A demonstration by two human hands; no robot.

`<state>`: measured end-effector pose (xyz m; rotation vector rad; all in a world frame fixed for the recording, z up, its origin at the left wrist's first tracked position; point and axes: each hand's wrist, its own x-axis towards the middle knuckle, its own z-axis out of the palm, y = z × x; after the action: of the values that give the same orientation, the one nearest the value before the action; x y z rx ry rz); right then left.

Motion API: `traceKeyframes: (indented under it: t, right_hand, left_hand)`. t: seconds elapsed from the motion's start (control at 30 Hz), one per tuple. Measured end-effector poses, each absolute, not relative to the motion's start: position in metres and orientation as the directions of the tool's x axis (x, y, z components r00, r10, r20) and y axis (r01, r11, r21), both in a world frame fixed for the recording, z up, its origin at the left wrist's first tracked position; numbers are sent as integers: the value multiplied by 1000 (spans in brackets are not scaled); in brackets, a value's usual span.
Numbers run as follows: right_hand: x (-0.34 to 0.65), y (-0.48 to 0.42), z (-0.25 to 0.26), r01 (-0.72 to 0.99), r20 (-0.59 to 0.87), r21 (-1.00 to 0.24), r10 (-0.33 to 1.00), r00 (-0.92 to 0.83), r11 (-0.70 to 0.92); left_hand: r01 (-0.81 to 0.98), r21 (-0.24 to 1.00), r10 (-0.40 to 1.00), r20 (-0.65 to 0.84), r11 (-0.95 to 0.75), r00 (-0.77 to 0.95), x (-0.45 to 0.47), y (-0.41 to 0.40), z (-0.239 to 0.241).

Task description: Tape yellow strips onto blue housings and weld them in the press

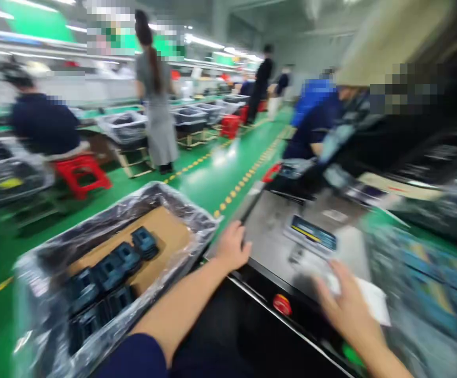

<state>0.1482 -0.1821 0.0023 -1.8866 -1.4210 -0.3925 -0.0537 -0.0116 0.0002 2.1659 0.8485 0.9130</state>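
Observation:
My left hand (232, 245) rests with curled fingers on the near left corner of a grey metal machine table (270, 239); whether it holds anything is unclear. My right hand (344, 304) is smeared by motion and lies over a white sheet or cloth (374, 300) on the same table, seemingly gripping it. A small blue and yellow part (313, 233) lies on the table between the hands. To my left stands a plastic-lined bin (55, 262) with a cardboard layer (165, 231) and several dark blue parts (112, 268).
A red round button (282, 304) and a green one (350, 354) sit on the machine's black front edge. A person in blue sits ahead at the line (315, 121). Others sit or stand across the green aisle (220, 173), near red stools (81, 176) and more lined bins.

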Motion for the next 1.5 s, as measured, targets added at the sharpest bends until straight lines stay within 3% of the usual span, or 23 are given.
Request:
traceKeyframes:
  t: [0.13, 0.23, 0.33, 0.73, 0.97, 1.23, 1.33, 1.5]
  right_hand:
    - [127, -263, -29, 910, 628, -293, 658, 415, -294]
    - [108, -292, -63, 842, 630, -290, 571, 526, -455]
    - [98, -311, -89, 778, 596, -286, 533, 601, -559]
    - [101, -308, -141, 726, 587, -215, 508, 630, -653]
    - [97, -312, -132, 713, 555, -202, 521, 648, -671]
    - [101, -317, -82, 775, 640, -321, 478, 601, -545]
    - [115, -305, -58, 809, 649, -339, 504, 571, -480]
    - [143, -283, -28, 852, 619, -320, 589, 519, -414]
  left_hand:
    - [249, 721, 695, 422, -647, 582, -70, -39, -49]
    - [365, 521, 624, 513, -772, 589, -92, -61, -89]
    - [416, 436, 600, 507, -798, 619, -99, -82, -117]
    - [503, 366, 623, 472, -782, 624, -86, -88, -146]
    - [485, 394, 625, 478, -781, 617, -88, -93, -132]
    - [368, 352, 500, 721, -861, 480, -70, -50, -65]
    - [394, 343, 513, 694, -853, 505, -47, -25, -38]
    - [542, 324, 623, 529, -776, 576, -6, 6, -25]
